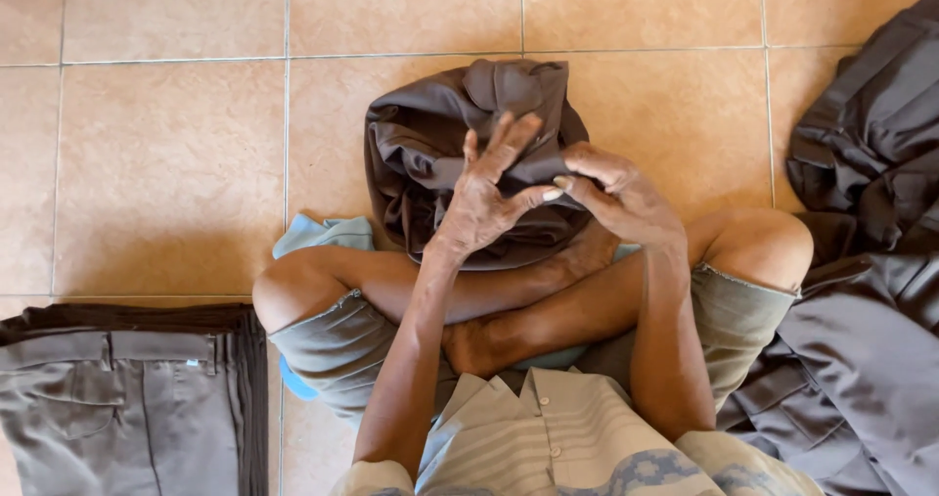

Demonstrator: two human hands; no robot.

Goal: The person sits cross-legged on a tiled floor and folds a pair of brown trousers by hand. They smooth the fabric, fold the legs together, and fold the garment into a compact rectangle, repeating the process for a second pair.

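I sit cross-legged on a tiled floor with a crumpled dark brown garment [460, 134] lying in front of my shins. Both hands are raised just above it. My left hand [486, 198] has its fingers spread and lifted, its thumb stretched out to the right. My right hand [624, 201] is curled, with its fingertips pinched together against the tip of the left thumb. Whatever may be between the fingertips is too small to make out. Neither hand clearly grips the garment.
Folded grey-brown trousers [117, 398] lie at the lower left. A heap of dark grey garments [871, 222] runs along the right edge, touching my right knee. A light blue cloth [328, 234] shows under my legs. Orange floor tiles [166, 144] lie to the left and beyond.
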